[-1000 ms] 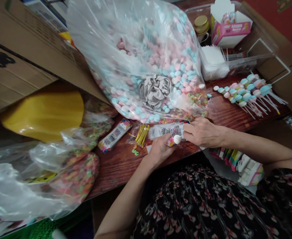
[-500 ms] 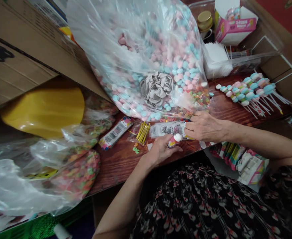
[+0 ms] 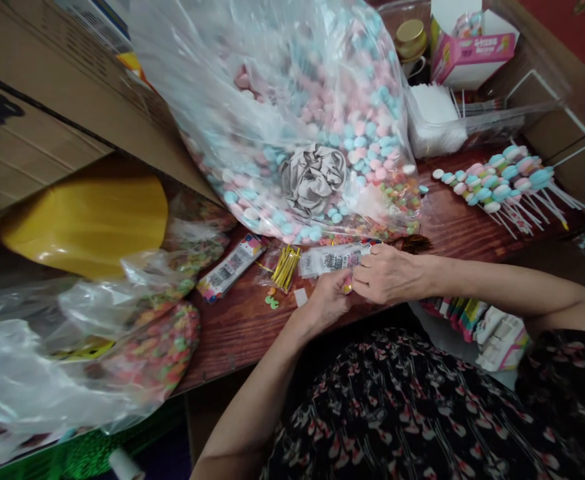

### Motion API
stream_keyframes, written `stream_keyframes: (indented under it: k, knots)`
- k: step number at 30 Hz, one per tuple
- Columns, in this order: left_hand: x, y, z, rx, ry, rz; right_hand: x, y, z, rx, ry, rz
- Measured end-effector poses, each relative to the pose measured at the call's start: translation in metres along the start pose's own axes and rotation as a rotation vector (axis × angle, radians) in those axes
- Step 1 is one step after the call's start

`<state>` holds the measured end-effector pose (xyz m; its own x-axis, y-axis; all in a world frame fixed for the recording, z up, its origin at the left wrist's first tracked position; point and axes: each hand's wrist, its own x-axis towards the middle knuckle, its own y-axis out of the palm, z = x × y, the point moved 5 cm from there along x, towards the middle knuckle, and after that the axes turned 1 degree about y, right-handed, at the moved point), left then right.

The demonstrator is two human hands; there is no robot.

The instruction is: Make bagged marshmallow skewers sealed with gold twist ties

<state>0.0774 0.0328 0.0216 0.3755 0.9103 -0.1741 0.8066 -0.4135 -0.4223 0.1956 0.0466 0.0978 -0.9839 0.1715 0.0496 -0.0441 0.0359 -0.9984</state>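
My right hand [image 3: 387, 275] has moved in against my left hand [image 3: 328, 300], and both now sit just inside the front edge of the wooden desk [image 3: 232, 340]. The white round tip that showed between them a moment ago is covered. Only a speck of the small coloured piece [image 3: 346, 288] shows past my fingers, so I can't make out its shape.

My left hand is curled closed around that piece. My right hand is bent closed over the end of the clear printed sleeve [image 3: 333, 260], and that end is hidden beneath it. I can't tell whether the piece and the sleeve touch.

A small white paper square [image 3: 300, 297] lies just left of my left hand, with a green candy shape [image 3: 271, 302] beside it. Further left are a packet of yellow sticks [image 3: 285, 268] and a printed packet [image 3: 231, 268]. The big clear bag of pink and blue sweets [image 3: 292, 113], gathered with a grey tie [image 3: 313, 180], rests behind my hands. Finished sweet skewers [image 3: 497, 190] lie towards the desk's right edge. The frame cuts off the bags of multicoloured sweets [image 3: 157, 350] at the left.
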Motion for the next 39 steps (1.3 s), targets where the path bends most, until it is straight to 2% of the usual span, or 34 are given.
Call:
stream_keyframes:
  k: [3,7,9,11,12,14,16,17,19,21,22,23,25,28,34,37,39]
  knots:
    - [0.001,-0.002,-0.005,-0.108,-0.014,-0.05,0.012,0.01,-0.003,0.062,0.013,0.048]
    - [-0.007,-0.024,-0.011,-0.4,0.004,-0.035,0.014,0.007,-0.019,0.127,0.025,0.011]
    - [-0.012,-0.034,-0.01,-0.453,-0.046,0.009,0.013,0.001,-0.025,0.149,0.022,-0.022]
    - [-0.016,-0.037,-0.004,-0.424,-0.13,0.022,0.012,-0.004,-0.027,0.188,0.017,-0.029]
    - [-0.017,-0.035,-0.002,-0.408,-0.166,-0.002,0.013,-0.005,-0.026,0.216,0.017,-0.027]
    - [-0.019,-0.029,0.002,-0.407,-0.191,-0.124,0.014,-0.005,-0.023,0.297,0.022,-0.045]
    - [-0.023,-0.021,0.004,-0.435,-0.192,-0.283,0.013,-0.005,-0.021,0.399,0.049,-0.16]
    - [-0.026,-0.017,0.006,-0.455,-0.2,-0.354,0.011,-0.005,-0.021,0.455,0.097,-0.266]
    - [-0.032,-0.012,0.013,-0.51,-0.234,-0.48,0.001,-0.003,-0.024,0.582,0.288,-0.548]
    - [-0.038,-0.012,0.019,-0.537,-0.24,-0.589,-0.012,0.011,-0.021,0.753,0.558,-0.795]
    - [-0.041,-0.012,0.021,-0.516,-0.214,-0.619,-0.015,0.022,-0.014,0.86,0.663,-0.85]
    - [-0.044,-0.013,0.022,-0.475,-0.177,-0.634,-0.013,0.035,-0.005,0.974,0.725,-0.834]
    - [-0.047,-0.012,0.023,-0.389,-0.117,-0.626,-0.005,0.057,0.015,1.115,0.792,-0.806]
    - [-0.051,-0.005,0.027,-0.421,-0.156,-0.58,0.002,0.072,0.024,1.167,0.859,-0.873]
    - [-0.06,0.015,0.026,-0.893,-0.278,-0.398,0.009,0.062,0.026,0.857,0.688,-0.863]
    - [-0.064,0.012,0.024,-0.928,-0.283,-0.316,0.018,0.062,0.034,0.679,0.637,-0.862]
    - [-0.066,0.008,0.025,-0.88,-0.297,-0.251,0.024,0.065,0.038,0.645,0.622,-0.847]
